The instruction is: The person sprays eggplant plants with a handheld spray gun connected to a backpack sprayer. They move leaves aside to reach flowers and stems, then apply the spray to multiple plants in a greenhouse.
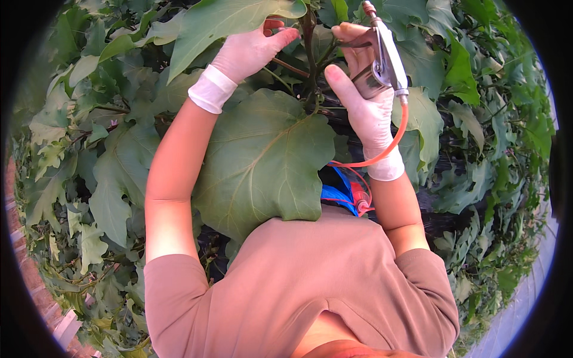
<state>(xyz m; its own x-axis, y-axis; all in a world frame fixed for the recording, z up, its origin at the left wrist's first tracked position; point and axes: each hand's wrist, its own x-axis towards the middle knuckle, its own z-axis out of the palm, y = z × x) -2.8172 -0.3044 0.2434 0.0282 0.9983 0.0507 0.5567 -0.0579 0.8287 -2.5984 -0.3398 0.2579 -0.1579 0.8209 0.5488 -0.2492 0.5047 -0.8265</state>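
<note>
A dark plant stem (pixel 308 40) with broad lobed leaves, like those of an eggplant, rises between my gloved hands. To its left my left hand (pixel 253 50) has thumb and fingers close together by the stem, partly behind a large leaf (pixel 224 27); whether something is pinched there cannot be told. Right of the stem, my right hand (pixel 365 89) has a metal hand sprayer or injector (pixel 388 56) lying against its palm and fingers, with the nozzle end up and the thumb free. An orange hose (pixel 396 142) runs from its lower end. Another broad leaf (pixel 264 165) hangs before my chest.
Behind the hose lie a blue bag or cloth (pixel 336 190) and a red bottle-like container (pixel 361 199). Dense foliage surrounds both arms. Dark plastic sheeting (pixel 447 168) shows beneath the leaves, and a pale sheet (pixel 519 308) runs along the right edge.
</note>
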